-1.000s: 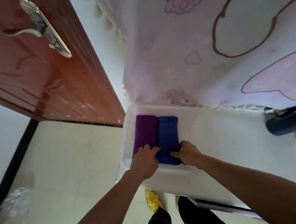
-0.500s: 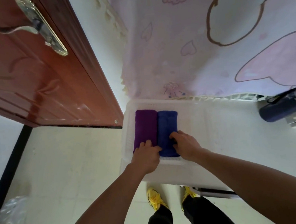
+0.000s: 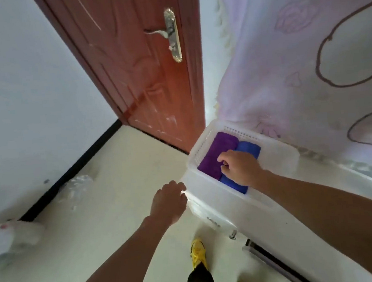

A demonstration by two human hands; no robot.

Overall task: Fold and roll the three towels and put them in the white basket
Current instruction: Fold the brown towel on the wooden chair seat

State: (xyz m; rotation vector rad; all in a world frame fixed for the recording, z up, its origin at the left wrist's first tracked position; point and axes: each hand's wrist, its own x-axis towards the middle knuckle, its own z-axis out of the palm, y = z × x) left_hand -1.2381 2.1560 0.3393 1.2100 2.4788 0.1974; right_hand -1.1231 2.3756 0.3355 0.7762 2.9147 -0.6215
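Seating the second roll, was that the step in hand? the first asked.

It looked so, the second said. The right hand (image 3: 240, 169) lay on the blue towel (image 3: 249, 149), fingers curled down over its edge and gripping it at the seam with the purple towel (image 3: 216, 156). The blue roll sat under that hand and the purple one just left of its fingers, the two touching, both inside the white basket (image 3: 205, 136).

And the left hand (image 3: 169, 202)?

Outside the basket, just beside its near corner, fingers loosely curled and holding nothing. Whether it touched the rim, I could not tell.

What did the next move call for?

Letting go without loosening the blue roll, I judged, then fetching the third towel, which was nowhere in view. The basket had free room to the right of the gripping hand.
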